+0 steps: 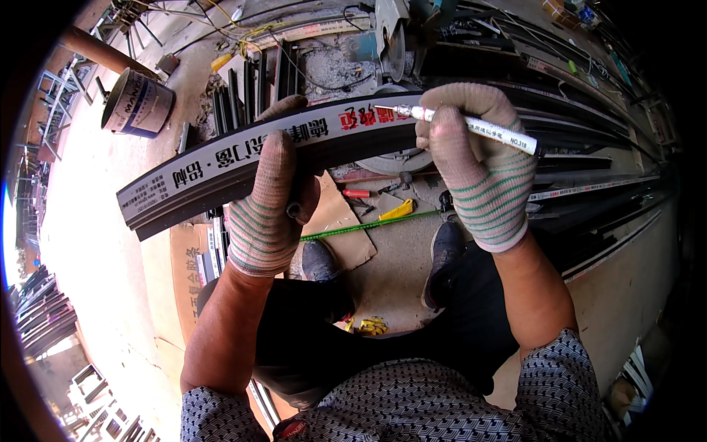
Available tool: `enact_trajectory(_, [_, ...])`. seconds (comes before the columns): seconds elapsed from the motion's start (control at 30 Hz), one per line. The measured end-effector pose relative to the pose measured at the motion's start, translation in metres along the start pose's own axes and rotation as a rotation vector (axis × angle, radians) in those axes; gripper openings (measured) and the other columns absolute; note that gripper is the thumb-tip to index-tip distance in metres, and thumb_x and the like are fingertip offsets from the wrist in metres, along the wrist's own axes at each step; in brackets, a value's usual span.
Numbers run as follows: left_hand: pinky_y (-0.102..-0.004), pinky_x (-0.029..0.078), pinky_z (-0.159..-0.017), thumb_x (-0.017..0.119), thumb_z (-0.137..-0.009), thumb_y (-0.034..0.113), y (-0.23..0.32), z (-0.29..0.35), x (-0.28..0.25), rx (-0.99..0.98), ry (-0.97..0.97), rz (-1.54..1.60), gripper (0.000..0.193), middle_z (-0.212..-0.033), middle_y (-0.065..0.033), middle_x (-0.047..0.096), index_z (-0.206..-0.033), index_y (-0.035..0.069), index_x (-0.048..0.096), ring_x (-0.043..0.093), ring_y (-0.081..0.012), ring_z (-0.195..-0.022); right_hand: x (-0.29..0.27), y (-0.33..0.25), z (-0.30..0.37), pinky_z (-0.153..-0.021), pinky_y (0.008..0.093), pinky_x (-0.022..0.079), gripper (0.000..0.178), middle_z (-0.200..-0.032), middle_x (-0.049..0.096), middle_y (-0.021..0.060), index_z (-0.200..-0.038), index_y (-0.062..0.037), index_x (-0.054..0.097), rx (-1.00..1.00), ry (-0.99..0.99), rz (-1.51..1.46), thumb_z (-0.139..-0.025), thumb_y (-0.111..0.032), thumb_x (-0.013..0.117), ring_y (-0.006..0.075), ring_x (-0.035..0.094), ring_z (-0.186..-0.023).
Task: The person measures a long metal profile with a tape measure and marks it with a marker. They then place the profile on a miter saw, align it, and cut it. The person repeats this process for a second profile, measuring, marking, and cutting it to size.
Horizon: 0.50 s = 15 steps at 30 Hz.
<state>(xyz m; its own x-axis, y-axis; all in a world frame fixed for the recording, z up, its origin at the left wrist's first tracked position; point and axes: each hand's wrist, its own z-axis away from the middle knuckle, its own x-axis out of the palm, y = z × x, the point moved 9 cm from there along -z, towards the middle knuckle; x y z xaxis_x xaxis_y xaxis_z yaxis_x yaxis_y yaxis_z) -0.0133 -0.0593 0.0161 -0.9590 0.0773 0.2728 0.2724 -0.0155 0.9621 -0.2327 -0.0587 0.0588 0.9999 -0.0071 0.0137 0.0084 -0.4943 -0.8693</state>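
My left hand (269, 202), in a white knit glove with green stripes, is wrapped round a long dark metal profile (210, 166). A white printed film covers the profile's upper face, and it lies slantwise, its left end lower. Beside the left palm shows the round end of a small dark tube (294, 210), too small to name. My right hand (482, 166), gloved alike, grips a white marker pen (490, 132) between thumb and fingers. The pen's tip points left, over or close to the profile's film near its right part; whether it touches I cannot tell.
A cut-off saw (394, 48) with a round blade stands at the far side. Dark profiles (604, 151) lie stacked at right. A bucket (140, 103) stands far left. Below my hands lie cardboard (335, 217), a yellow tool (398, 210) and a green strip (353, 227).
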Motion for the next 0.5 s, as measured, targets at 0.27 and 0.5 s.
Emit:
enact_trajectory(0.27, [-0.0176,0.028,-0.046,0.058,-0.103,0.041,-0.001,0.000,-0.001,-0.025,0.027,0.006,0.054,-0.082,0.0005,0.060,-0.142,0.004,0.052,0.035,-0.0018,-0.049,-0.008,0.001,0.000,-0.083,0.0282,0.058,0.015,-0.103,0.071,0.0082,-0.110,-0.0017,0.067,-0.057,0.023,0.021,-0.098,-0.010,0.067,0.0120,0.068,-0.093])
enact_trajectory(0.5, [-0.0186,0.027,-0.044,0.055,-0.105,0.037,-0.007,-0.003,-0.008,-0.051,0.016,0.072,0.048,-0.079,0.0005,0.062,-0.140,0.003,0.053,0.036,-0.0023,-0.046,0.003,-0.028,0.000,-0.094,0.0388,0.053,0.025,-0.112,0.071,0.0106,-0.121,-0.0071,0.067,-0.428,-0.047,0.530,-0.097,-0.013,0.066,0.0236,0.066,-0.102])
